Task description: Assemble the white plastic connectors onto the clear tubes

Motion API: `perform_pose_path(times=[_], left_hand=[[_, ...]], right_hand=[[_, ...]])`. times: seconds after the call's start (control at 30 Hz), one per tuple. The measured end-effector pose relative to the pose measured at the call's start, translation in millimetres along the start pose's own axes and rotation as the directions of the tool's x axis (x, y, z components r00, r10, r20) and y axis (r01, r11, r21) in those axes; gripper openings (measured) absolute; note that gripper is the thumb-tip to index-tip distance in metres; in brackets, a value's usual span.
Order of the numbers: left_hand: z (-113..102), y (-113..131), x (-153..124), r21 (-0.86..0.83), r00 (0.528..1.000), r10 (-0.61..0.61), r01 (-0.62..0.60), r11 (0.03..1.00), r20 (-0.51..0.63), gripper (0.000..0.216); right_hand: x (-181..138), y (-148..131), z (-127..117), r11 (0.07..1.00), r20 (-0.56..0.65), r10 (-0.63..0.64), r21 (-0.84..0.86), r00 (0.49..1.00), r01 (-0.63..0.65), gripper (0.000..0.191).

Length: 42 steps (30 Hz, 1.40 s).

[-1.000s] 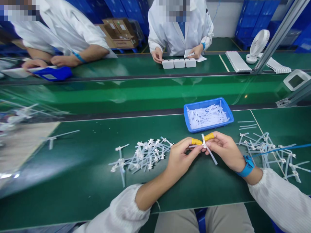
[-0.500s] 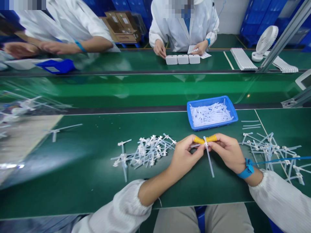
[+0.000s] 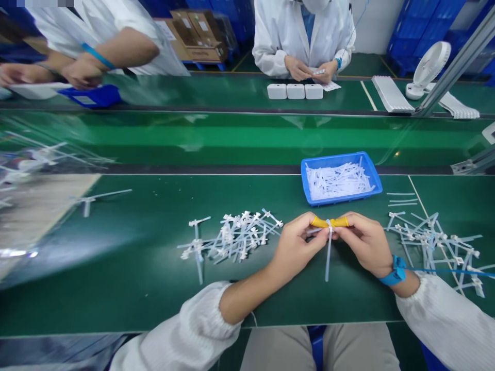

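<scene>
My left hand [image 3: 296,245] and my right hand [image 3: 367,243] meet over the green bench, fingertips pinched together, a yellow finger cover on each index finger. Between them they grip a thin translucent plastic strip piece [image 3: 328,257]; its long strip hangs down and a small white joint sits at the fingertips. The joint is partly hidden by my fingers. To the left of my left hand lies a pile of similar strip pieces with white joints [image 3: 232,237]. Another loose group of these pieces [image 3: 433,237] lies beyond my right wrist, which wears a blue wrist strap [image 3: 395,270].
Behind my hands stands a blue tray [image 3: 342,200] full of white strips. Several single strips [image 3: 402,200] lie to its right. A blue cord [image 3: 444,270] runs right from my wrist. Across the bench, a co-worker [image 3: 305,41] handles small items behind white boxes [image 3: 296,91].
The hanging strip has swung from slanting right to nearly straight down. My hands stay pinched at the same place. The co-worker opposite has brought both hands together.
</scene>
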<state>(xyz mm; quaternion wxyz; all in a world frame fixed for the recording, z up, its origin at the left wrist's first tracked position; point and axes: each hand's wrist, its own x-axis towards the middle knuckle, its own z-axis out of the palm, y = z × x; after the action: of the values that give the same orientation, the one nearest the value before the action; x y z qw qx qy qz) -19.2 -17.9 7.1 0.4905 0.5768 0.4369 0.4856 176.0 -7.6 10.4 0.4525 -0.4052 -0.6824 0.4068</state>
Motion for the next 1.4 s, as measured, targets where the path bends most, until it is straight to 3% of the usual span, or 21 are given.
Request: perform_pose_path(times=[0.23,0.5,0.77,0.83,0.93,1.07,1.2,1.4], left_hand=[[2.7,-2.1,1.7,-0.184,0.997,-0.048,0.059,0.981,0.063,0.007],[1.3,2.5,0.2,-0.03,0.999,-0.007,0.008,1.0,0.032,0.009],[1.9,3.2,1.8,-0.055,0.998,-0.041,0.043,0.998,0.043,0.012],[2.1,2.8,2.6,-0.035,0.998,-0.043,0.045,0.998,0.044,0.011],[2.4,1.4,4.4,-0.101,0.996,-0.053,0.06,0.993,0.071,0.007],[3.2,-0.5,7.0,-0.17,0.994,-0.05,0.066,0.983,0.097,0.009],[2.5,-2.0,7.7,-0.111,0.997,-0.031,0.038,0.993,0.065,0.01],[-1.9,2.4,5.0,0.094,0.994,0.086,-0.093,0.991,0.069,0.013]], right_hand=[[1.8,3.9,2.8,0.979,-0.037,0.112,0.175,0.993,-0.104,0.019],[-4.0,1.0,1.1,0.999,-0.01,-0.011,-0.033,1.0,0.011,0.015],[-4.6,-3.4,-1.2,0.99,0.005,-0.088,-0.108,0.996,0.088,0.023],[-4.6,-1.7,-0.8,0.995,-0.008,-0.042,-0.086,0.999,0.041,0.021],[-3.7,4.6,0.7,0.991,-0.023,0.124,0.051,0.992,-0.122,0.018],[-0.4,14.0,1.7,0.897,0.05,0.313,0.313,0.948,-0.312,0.027],[-0.2,17.0,1.3,0.815,0.133,0.361,0.436,0.923,-0.381,0.028],[-2.7,10.0,-2.0,0.775,0.187,0.377,0.472,0.907,-0.42,0.029]])
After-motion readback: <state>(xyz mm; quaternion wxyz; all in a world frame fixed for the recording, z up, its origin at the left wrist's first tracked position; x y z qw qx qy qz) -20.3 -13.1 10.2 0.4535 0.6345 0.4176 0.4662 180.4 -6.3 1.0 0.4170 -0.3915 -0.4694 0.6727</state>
